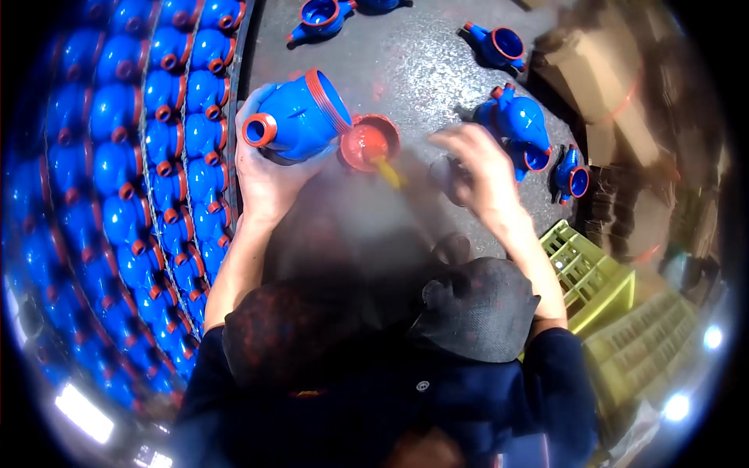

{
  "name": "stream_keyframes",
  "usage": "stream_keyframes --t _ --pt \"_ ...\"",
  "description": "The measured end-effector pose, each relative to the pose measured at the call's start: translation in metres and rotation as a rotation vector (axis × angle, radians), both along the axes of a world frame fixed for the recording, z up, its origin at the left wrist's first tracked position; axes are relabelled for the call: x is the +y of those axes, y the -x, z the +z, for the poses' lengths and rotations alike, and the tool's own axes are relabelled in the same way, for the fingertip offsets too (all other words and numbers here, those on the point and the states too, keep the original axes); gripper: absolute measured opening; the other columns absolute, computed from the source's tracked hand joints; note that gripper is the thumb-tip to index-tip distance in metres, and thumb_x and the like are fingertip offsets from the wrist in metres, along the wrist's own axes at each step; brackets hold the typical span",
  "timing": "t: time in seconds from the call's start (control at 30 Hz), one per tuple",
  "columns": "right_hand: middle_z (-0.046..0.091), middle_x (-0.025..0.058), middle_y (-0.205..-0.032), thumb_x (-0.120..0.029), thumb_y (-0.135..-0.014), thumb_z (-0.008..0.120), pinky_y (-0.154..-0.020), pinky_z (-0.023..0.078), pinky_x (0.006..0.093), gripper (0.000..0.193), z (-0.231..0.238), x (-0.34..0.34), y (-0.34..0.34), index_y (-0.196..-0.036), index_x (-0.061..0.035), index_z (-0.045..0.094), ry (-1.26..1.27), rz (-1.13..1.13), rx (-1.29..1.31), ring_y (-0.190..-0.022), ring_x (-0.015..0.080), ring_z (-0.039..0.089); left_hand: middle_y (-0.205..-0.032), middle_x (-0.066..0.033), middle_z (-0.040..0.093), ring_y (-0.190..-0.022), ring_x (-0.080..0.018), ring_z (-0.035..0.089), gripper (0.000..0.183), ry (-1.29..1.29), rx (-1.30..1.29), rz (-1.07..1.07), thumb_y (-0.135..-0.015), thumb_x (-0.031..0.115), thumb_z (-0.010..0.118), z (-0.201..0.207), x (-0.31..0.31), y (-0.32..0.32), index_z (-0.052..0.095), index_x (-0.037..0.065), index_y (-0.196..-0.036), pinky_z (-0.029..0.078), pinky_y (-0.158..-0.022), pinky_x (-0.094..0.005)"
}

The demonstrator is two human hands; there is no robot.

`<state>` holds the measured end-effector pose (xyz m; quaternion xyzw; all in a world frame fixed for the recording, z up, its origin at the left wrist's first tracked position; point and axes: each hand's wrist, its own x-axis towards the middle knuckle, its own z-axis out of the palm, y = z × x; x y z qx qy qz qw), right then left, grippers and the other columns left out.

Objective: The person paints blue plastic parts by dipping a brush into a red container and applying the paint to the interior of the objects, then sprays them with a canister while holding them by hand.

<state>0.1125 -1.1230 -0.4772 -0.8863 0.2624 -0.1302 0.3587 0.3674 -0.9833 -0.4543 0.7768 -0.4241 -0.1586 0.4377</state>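
My left hand grips a glossy blue metal housing from its left side and below. The housing lies tilted, its wide red-rimmed mouth facing right and a smaller red-ringed port toward the left. Just right of it stands a red bowl containing red paint, with a yellow-handled brush leaning in it. To the right of the bowl, my right hand is in the air, smeared by motion, its fingers stretched leftward and thumb apart. A greyish blur by its thumb is too indistinct to name.
Rows of blue housings with red rims fill the left side. Several more, such as one housing, lie on the grey worktop. Brown cardboard and a yellow-green plastic crate stand on the right.
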Motion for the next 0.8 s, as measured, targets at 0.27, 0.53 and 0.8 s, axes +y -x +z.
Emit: stream_keyframes --t 0.27,0.53,0.8 --pt "0.05 0.0126 -0.141 0.016 -0.061 0.057 -0.116 0.03 0.0383 0.079 -0.021 -0.001 0.082 -0.135 -0.0091 0.051 -0.399 -0.216 0.12 -0.137 0.0274 0.041 -0.127 -0.0124 0.052 -0.114 -0.024 0.056 0.093 0.073 0.103 -0.031 -0.059 0.001 0.088 -0.013 0.013 -0.001 0.038 0.004 -0.137 0.05 -0.096 -0.0392" --pt "0.049 0.0154 -0.139 -0.019 -0.068 0.086 -0.112 0.034 0.039 0.086 -0.101 0.029 0.048 -0.141 -0.0056 0.042 -0.445 -0.338 -0.209 -0.132 0.0272 0.045 -0.127 -0.0142 0.053 -0.114 -0.0245 0.057 0.092 0.033 0.031 0.019 -0.059 0.007 0.091 -0.009 0.001 0.011 0.04 0.003 -0.136 0.051 -0.096 -0.0385" --pt "0.053 0.0205 -0.119 -0.019 -0.064 0.079 -0.088 0.05 0.041 0.062 0.0 0.008 -0.01 -0.124 -0.016 0.063 -0.064 0.106 -0.655 -0.103 0.0337 0.059 -0.123 -0.0162 0.054 -0.111 -0.0258 0.058 0.091 0.061 -0.239 0.097 -0.059 0.011 0.092 -0.006 -0.007 0.012 0.041 0.0 -0.134 0.051 -0.095 -0.037"
